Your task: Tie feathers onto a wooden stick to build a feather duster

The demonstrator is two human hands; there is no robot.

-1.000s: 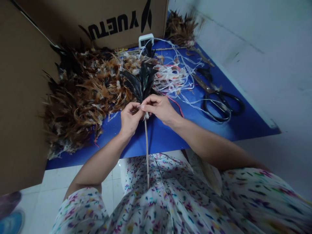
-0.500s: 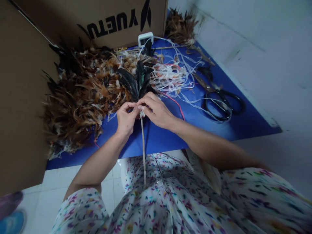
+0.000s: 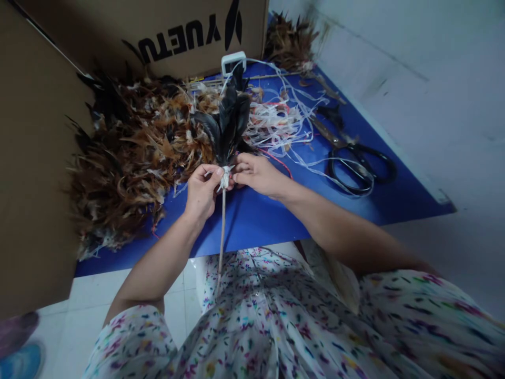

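Observation:
Dark, glossy feathers (image 3: 229, 123) fan out at the top of a feather duster, which is held before me over the table. White quill ends and binding (image 3: 224, 178) gather around its thin stick (image 3: 223, 221), which hangs down past the table edge toward my lap. My left hand (image 3: 202, 192) pinches the bound part from the left, thumb in front. On the other side, my right hand (image 3: 256, 175) has its fingers curled together close against the binding; what lies between those fingertips is too small to make out.
Brown feathers (image 3: 130, 158) cover the left of the blue table (image 3: 260, 221). White plastic ribbon (image 3: 276, 123) lies tangled behind my right hand, with black-handled scissors (image 3: 351, 158) farther right. A cardboard box (image 3: 189, 50), a small white device (image 3: 233, 63) and another feather bundle (image 3: 290, 42) stand behind.
My right fingers have drawn back a little to the right, uncovering the white binding. The stick's lower end has swung left, and the dark feathers stand slightly differently.

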